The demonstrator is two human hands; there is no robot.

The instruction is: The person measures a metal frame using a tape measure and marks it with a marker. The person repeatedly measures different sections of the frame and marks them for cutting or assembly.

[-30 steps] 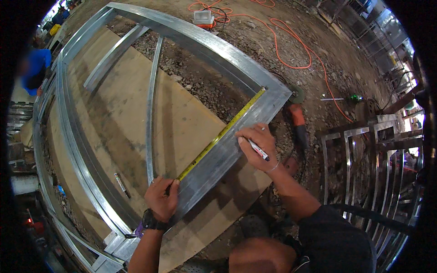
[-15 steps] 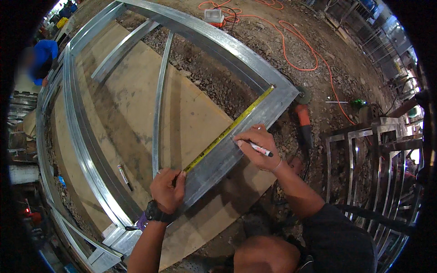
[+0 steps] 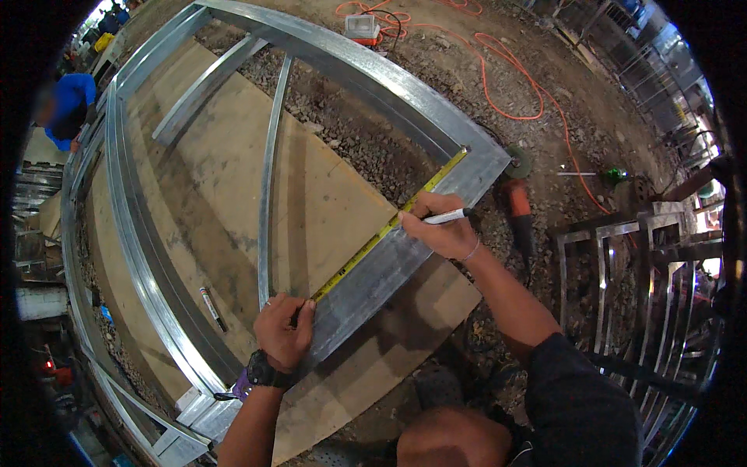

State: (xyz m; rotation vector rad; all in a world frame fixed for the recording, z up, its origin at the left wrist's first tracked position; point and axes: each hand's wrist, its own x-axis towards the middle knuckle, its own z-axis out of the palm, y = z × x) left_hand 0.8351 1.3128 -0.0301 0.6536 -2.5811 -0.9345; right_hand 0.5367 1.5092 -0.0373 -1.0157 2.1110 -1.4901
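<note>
Marking position on a welded metal frame, as seen from beside the work. The yellow measuring tape (image 3: 366, 251) lies straight along the inner edge of a broad, silvery beam (image 3: 366, 284), running from the left hand up to the frame's far right corner. The hands are apart, one at the near end of the exposed tape and one partway along it. The left hand (image 3: 282, 331), with a dark watch (image 3: 266, 370) at its wrist, has thumb and fingers pinched on the tape at the beam's edge. The right hand (image 3: 445, 233) is closed around a white marker (image 3: 445, 217) — its dark end pointing away from the tape — with the fingertips at the tape's edge; I cannot make out the writing tip among the fingers. Beneath the frame lies a brown board (image 3: 198, 183), on which a second marker (image 3: 212, 309) rests, well apart from both hands. An orange-and-black angle grinder (image 3: 519, 204) lies on the ground just outside the corner, its disc beside the metal. Beyond, an orange cord (image 3: 504, 54) loops over stony soil near a floodlight (image 3: 361, 28). A person in blue (image 3: 76, 97) is at the far left; slender metal frames (image 3: 603, 292) stand at right.
</note>
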